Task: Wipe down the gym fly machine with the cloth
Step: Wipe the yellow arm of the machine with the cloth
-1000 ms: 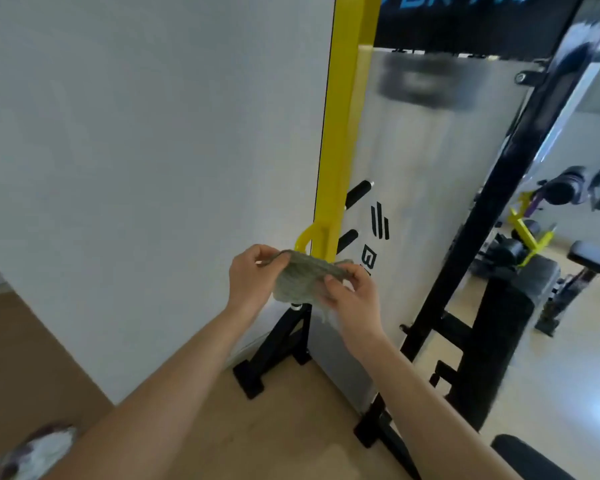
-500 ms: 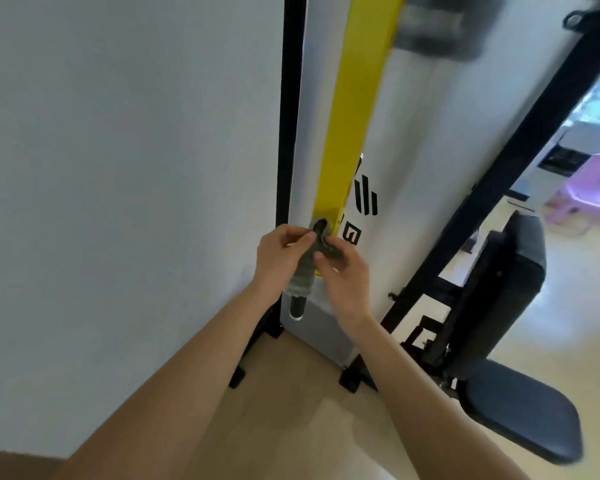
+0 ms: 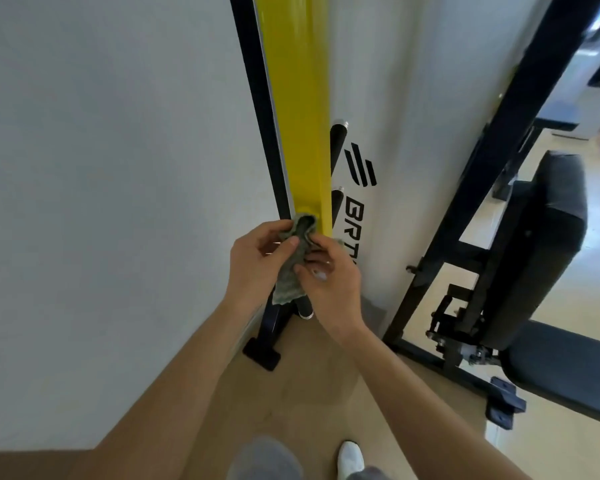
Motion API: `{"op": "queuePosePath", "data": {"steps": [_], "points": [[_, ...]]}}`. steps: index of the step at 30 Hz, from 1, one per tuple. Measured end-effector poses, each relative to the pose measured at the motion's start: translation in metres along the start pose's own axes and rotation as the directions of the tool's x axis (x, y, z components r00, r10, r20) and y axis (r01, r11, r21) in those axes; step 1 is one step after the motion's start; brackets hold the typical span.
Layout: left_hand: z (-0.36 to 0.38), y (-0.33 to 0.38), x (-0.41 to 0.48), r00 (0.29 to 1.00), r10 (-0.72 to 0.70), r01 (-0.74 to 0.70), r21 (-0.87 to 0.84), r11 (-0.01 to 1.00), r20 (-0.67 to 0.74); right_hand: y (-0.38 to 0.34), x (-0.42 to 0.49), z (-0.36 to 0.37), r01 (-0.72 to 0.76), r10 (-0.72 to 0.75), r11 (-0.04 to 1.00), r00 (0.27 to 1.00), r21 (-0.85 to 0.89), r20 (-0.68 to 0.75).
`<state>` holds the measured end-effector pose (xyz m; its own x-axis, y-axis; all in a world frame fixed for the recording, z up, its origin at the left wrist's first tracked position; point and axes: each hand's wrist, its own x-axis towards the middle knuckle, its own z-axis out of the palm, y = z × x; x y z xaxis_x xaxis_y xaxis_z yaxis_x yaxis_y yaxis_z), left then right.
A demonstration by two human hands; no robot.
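Observation:
A grey-green cloth [image 3: 293, 268] is bunched between both hands at the lower end of the machine's yellow arm [image 3: 298, 109]. My left hand [image 3: 257, 268] pinches the cloth's left side with thumb and fingers. My right hand [image 3: 329, 282] grips its right side, fingers curled on it. The cloth's top fold touches the yellow arm's bottom edge; its lower part hangs down over a black handle peg [image 3: 305, 308]. The machine's white shroud panel [image 3: 395, 98] with black lettering stands just right of the arm.
A white wall [image 3: 101, 168] closes the left side. Black frame posts [image 3: 492, 161] slant at the right, with a black padded seat and backrest [image 3: 548, 244] beyond. A black foot [image 3: 262, 353] rests on the tan floor. My shoes show at the bottom.
The view has moved closer and tilted down over the second. Both hands went from holding the cloth spread out to bunching it against the yellow arm's lower end.

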<state>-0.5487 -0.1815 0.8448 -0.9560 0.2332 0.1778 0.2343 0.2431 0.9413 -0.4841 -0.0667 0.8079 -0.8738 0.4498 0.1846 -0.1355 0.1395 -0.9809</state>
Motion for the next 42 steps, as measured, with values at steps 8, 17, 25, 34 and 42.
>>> {"op": "queuePosePath", "data": {"steps": [8,17,25,34,42], "points": [[-0.002,-0.007,0.038,0.998,-0.007,0.014,-0.118,0.993,0.062,-0.006,0.035,0.008,0.070,-0.070,0.997,0.997,0.020,0.021],[-0.028,-0.025,0.028,0.993,-0.059,0.078,-0.208,0.975,0.100,-0.001,0.006,0.027,0.054,-0.041,0.995,0.986,0.079,-0.159],[-0.040,-0.026,0.036,0.986,0.135,-0.119,-0.149,0.982,0.097,-0.012,0.000,0.038,0.126,-0.160,0.986,0.901,-0.111,-0.403],[-0.018,-0.008,0.078,0.974,0.101,-0.054,-0.222,0.974,0.203,-0.031,0.054,0.044,0.060,-0.094,0.994,0.895,-0.091,-0.436],[-0.017,0.006,0.089,0.969,0.121,-0.071,-0.227,0.971,0.214,-0.034,0.063,0.035,0.107,-0.111,0.994,0.910,-0.032,-0.398]]}}
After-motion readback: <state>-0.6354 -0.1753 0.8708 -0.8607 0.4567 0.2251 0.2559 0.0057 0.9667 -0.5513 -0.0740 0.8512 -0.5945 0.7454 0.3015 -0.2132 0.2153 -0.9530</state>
